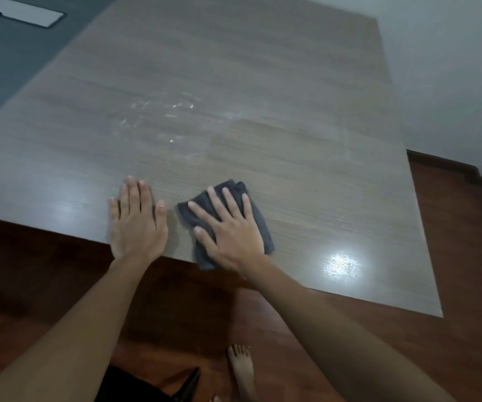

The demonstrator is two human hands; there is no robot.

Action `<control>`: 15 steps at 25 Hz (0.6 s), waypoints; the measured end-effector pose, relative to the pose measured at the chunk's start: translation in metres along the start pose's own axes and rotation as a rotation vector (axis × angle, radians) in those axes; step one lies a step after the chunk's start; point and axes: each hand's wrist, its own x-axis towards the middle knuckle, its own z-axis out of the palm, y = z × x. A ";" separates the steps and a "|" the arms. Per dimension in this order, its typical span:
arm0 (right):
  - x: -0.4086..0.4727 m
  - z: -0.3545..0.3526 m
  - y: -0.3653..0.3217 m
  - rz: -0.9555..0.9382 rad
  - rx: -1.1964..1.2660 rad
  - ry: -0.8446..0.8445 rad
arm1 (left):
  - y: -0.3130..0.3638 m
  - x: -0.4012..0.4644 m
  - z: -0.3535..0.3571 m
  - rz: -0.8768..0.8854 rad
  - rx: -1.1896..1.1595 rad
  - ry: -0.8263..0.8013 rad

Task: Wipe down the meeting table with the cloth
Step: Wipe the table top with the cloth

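Now | grey wood table, smeared | hands flat: left hand bare, right hand on cloth | reddish floor

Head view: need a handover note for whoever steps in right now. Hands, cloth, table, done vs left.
Left hand: flat, fingers straight, palm down on the table at the near edge, holding nothing.
Right hand: fingers spread, pressing the dark grey cloth flat on the table; no curled grip on it.
Cloth: folded, beside the left hand, its near corner hanging just over the near edge.
Done: cannot tell how much has been wiped; the near part looks glossy.
Left: whitish smears show mid-table, beyond the hands. The far half probably needs wiping too.
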 end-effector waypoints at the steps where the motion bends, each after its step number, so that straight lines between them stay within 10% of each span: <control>1: -0.014 0.002 -0.001 -0.014 -0.010 0.009 | 0.000 -0.001 0.000 0.002 0.001 0.000; 15: -0.072 -0.013 0.103 0.419 -0.022 0.078 | -0.005 0.002 -0.002 0.021 0.016 -0.079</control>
